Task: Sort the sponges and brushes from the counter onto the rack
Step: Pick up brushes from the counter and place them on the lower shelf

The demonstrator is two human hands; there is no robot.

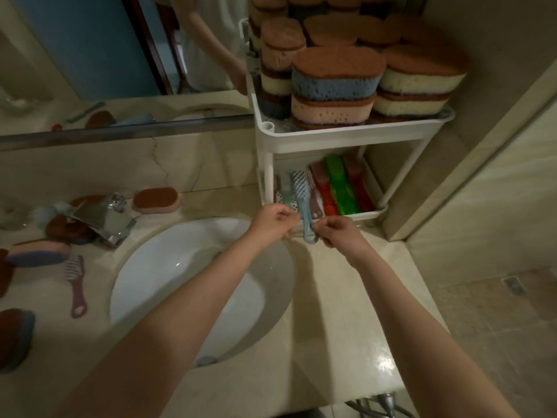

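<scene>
Right hand (337, 232) pinches the blue brush (301, 200) by its handle end, the head already over the rack (355, 134)'s lower shelf. Left hand (272, 221) curls just beside it. Gripping anything? Can't tell. Purple brush (77, 285) lies on the worktop (331, 297).

The left hand (272, 220) and right hand (339, 232) are bare. The left forearm (180, 297) and right forearm (407, 297) are uncovered along their visible length. The mirror (90, 40) reflects a white garment (211, 40) on the torso.
</scene>
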